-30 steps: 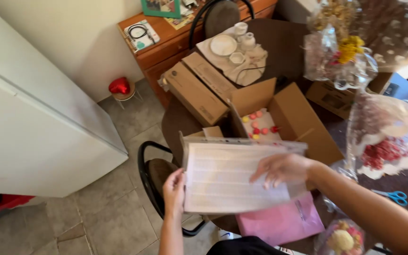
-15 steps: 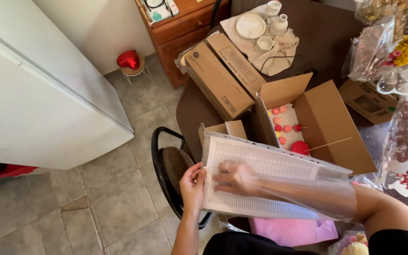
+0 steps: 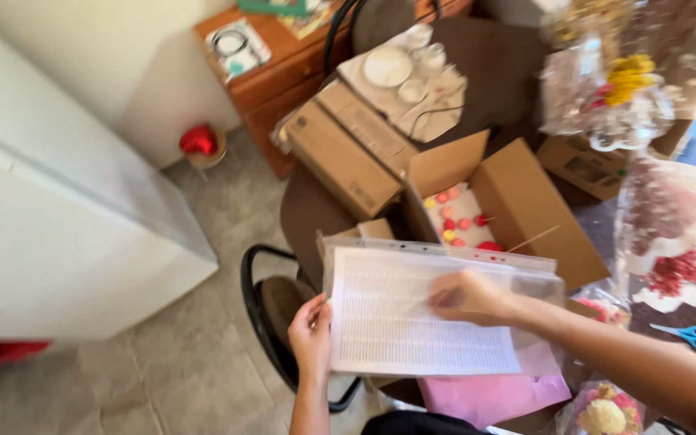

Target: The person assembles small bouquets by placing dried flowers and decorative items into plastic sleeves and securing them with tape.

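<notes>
**Printed sheet in clear sleeve, both hands on it**

You hold the clear plastic sleeve with a white printed sheet [image 3: 420,318] over the dark round table [image 3: 509,72], below the open brown cardboard box [image 3: 525,201]. Left hand [image 3: 312,334] grips its left edge; right hand [image 3: 465,294] lies on top, fingers blurred, grip unclear.

— What is being held?

— A clear plastic sleeve [image 3: 437,314] with a white printed sheet inside, covered in fine rows of small text. A punched strip runs along its far edge.

— How does it sit?

— Nearly flat, tilted slightly, its far edge just in front of the open box [image 3: 493,201]. Its left edge is gripped, and its right part lies under a palm. A pink sheet [image 3: 493,395] shows beneath its near edge.
</notes>
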